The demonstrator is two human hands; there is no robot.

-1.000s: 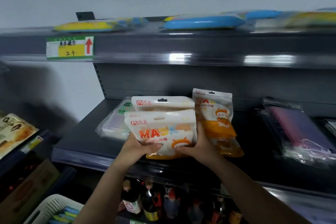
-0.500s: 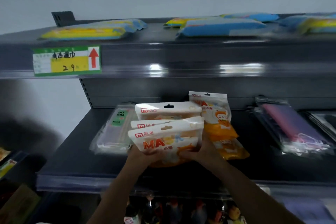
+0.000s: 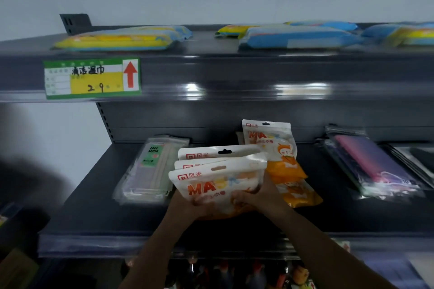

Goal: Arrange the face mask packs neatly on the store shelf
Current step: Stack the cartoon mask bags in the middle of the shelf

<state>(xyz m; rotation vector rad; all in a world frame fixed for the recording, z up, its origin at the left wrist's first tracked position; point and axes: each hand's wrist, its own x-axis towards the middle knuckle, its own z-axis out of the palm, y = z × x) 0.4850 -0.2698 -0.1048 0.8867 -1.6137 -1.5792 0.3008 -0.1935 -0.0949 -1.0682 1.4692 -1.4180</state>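
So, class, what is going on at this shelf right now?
A person is tidying face mask packs. The left hand and right hand together grip a small stack of white and orange mask packs over the middle shelf. Beside the stack lie a clear FACE MASK pack and more orange packs.

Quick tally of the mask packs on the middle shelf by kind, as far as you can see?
White-and-orange MASK pouches held in both hands: 3
White-and-orange MASK pouches lying on the shelf: at least 2
Clear green-label FACE MASK pack: 1
Clear pack of purple masks: 1
Total: at least 7
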